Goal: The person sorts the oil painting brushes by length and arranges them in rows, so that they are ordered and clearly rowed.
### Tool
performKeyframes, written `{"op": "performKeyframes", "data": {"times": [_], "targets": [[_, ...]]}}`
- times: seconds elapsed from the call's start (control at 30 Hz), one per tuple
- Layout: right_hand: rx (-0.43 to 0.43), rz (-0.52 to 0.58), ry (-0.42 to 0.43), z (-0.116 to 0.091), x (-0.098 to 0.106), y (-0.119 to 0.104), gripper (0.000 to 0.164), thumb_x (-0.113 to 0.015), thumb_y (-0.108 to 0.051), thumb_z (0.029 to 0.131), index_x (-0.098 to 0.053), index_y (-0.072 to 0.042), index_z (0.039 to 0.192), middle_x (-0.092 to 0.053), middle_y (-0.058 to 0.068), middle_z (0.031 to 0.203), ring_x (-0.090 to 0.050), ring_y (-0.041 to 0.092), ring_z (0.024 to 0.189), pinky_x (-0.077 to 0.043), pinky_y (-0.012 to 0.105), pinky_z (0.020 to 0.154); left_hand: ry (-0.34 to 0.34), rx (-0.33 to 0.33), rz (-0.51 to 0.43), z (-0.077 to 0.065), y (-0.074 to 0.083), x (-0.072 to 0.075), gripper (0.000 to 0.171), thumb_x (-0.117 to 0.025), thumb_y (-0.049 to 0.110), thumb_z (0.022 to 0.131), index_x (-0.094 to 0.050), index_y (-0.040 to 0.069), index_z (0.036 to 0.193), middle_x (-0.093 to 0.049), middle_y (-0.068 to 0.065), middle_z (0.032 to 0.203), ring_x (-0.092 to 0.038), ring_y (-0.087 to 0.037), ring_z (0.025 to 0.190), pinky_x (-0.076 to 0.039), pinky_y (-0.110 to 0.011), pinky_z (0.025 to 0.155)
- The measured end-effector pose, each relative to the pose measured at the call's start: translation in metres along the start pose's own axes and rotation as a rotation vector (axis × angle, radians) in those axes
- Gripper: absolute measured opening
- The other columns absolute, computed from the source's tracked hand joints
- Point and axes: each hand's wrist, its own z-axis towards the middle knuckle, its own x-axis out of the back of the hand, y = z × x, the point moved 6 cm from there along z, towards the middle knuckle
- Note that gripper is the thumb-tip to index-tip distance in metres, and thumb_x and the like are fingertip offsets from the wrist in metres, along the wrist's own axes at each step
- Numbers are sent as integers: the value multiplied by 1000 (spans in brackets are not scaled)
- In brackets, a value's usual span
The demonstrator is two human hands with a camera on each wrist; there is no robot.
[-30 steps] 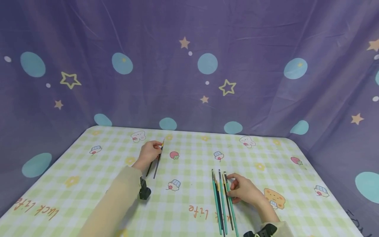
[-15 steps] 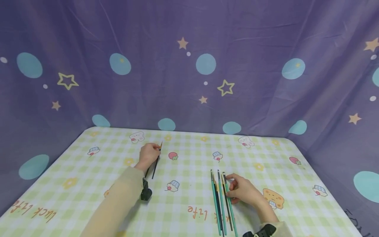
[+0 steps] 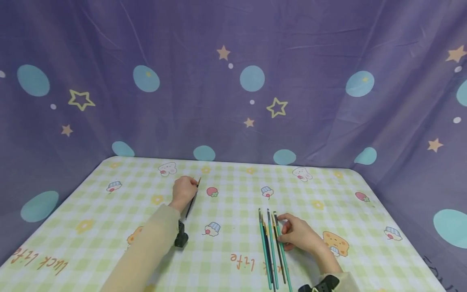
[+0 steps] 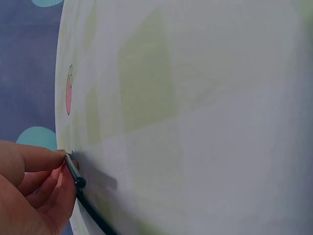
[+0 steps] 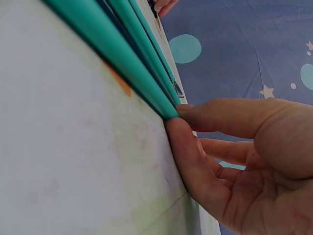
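At the left-centre of the head view, my left hand (image 3: pixel 184 191) pinches a thin dark paintbrush (image 3: pixel 190 207) near its tip end, between thumb and fingers. The left wrist view shows its handle (image 4: pixel 73 170) at the fingertips, with a second dark handle (image 4: pixel 95 214) lying close under it. My right hand (image 3: pixel 300 235) is at the right side of a loose row of paintbrushes. Its thumb and forefinger pinch the outermost green paintbrush (image 5: pixel 132 78). Alongside lie another green paintbrush (image 3: pixel 273 253) and several black-handled ones, such as a black paintbrush (image 3: pixel 281 256).
The table (image 3: pixel 233 207) wears a green-and-white checked cloth printed with cupcakes, strawberries and lettering. Behind its far edge hangs a purple curtain (image 3: pixel 204 101) with stars and blue spots. A dark camera is strapped on each wrist.
Two dark handles stood apart below my left hand; now they nearly line up and one shows. That hand has shifted slightly nearer. My right hand keeps its place; the view has drifted slightly.
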Motion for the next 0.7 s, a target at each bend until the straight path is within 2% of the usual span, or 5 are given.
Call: {"op": "performKeyframes", "data": {"times": [0.37, 0.7], "targets": [[7, -3, -1, 0, 0, -1, 57, -70, -3, 73, -45, 1, 125, -52, 8, 78, -57, 16, 57, -53, 29, 52, 19, 19, 26, -3, 4, 0, 20, -56, -1, 77, -69, 1, 93, -67, -16, 96, -62, -31, 86, -51, -40, 73], [9, -5, 17, -1, 0, -2, 56, -69, -1, 73, -46, 0, 124, -51, 8, 78, -56, 16, 56, -52, 31, 52, 27, -6, 25, -4, 4, -1, 19, -59, -1, 77, -68, 0, 94, -66, -16, 95, -61, -32, 87, -50, -41, 75]]}}
